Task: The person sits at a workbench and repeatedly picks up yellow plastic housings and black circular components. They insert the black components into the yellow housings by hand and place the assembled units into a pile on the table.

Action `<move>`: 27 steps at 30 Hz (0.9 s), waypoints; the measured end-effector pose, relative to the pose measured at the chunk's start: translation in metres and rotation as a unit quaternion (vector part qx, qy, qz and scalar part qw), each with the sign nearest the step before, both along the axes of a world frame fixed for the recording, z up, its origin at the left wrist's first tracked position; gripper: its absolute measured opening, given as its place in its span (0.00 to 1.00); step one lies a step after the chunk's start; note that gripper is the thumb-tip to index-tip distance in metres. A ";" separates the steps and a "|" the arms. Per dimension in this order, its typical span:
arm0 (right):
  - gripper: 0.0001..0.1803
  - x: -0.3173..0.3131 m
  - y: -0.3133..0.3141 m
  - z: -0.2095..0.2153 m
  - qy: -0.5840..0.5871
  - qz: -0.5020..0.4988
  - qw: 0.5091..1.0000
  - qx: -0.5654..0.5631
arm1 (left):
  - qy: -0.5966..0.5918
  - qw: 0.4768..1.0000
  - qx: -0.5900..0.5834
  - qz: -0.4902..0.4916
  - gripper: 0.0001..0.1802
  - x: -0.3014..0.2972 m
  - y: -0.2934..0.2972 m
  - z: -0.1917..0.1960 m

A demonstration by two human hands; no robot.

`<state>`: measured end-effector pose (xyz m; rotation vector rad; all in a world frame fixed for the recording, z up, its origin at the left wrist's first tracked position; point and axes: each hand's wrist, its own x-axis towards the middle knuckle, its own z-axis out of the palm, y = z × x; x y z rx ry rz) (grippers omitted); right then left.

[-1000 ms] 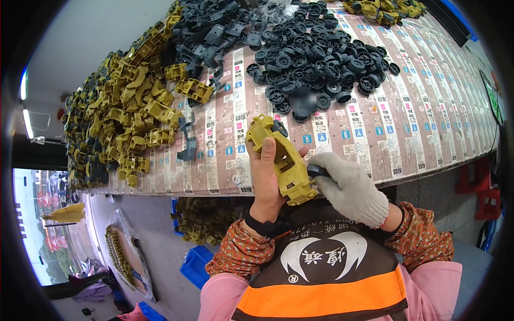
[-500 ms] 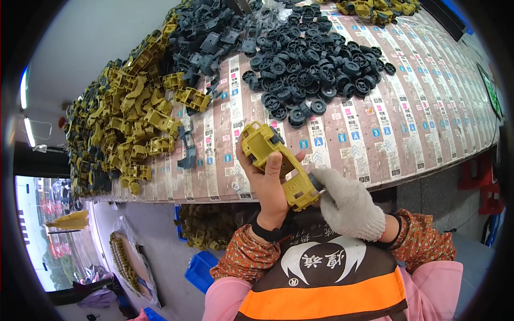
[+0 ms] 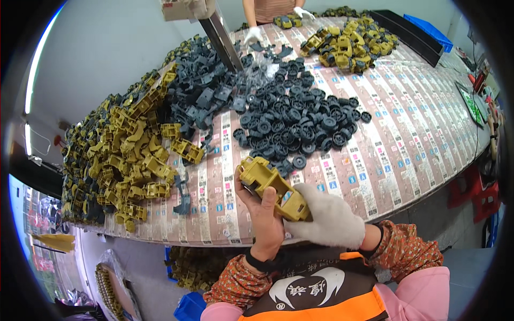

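Observation:
A yellow plastic toy truck body [image 3: 258,174] is held at a tilt over the table's near edge. My bare left hand [image 3: 266,220] is closed around its left side and underside, thumb against the side. My right hand [image 3: 331,218], in a whitish knit glove, is closed at the body's near right end; its fingertips are partly hidden, so anything small between them cannot be made out. Just beyond the truck body lies a heap of dark grey toy wheels [image 3: 300,115].
Yellow truck bodies [image 3: 142,123] are heaped on the left, beside dark grey chassis parts [image 3: 209,88]. A metal post [image 3: 222,43] rises behind. Yellow toy vehicles [image 3: 353,45] lie far right. Across the table, a co-worker's gloved hand [image 3: 253,35] rests. A red stool [image 3: 474,192] stands right.
The view has tilted up, bringing the co-worker and the table's far side into sight. My right hand now covers more of the truck body's near end, where a dark wheel showed before.

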<state>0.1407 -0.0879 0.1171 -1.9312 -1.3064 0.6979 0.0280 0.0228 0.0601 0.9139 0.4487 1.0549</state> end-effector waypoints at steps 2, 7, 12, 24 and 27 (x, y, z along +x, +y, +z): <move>0.37 0.034 0.016 -0.012 0.058 -0.021 0.997 0.035 | 0.011 0.998 -0.020 -0.064 0.45 -0.006 0.006 0.013; 0.23 0.164 0.066 0.011 0.280 -0.135 0.950 0.017 | 0.100 0.995 -0.013 0.020 0.36 -0.045 0.044 0.003; 0.20 0.388 0.097 0.025 -0.417 -0.067 0.896 0.137 | 0.178 0.976 -0.034 0.121 0.24 -0.098 0.086 -0.016; 0.27 0.259 0.086 0.015 0.104 -0.169 0.971 0.136 | 0.467 0.785 0.193 0.359 0.21 -0.271 0.213 -0.048; 0.29 0.208 0.060 0.016 0.101 -0.111 0.987 0.066 | 0.554 0.754 0.263 0.236 0.23 -0.250 0.223 -0.040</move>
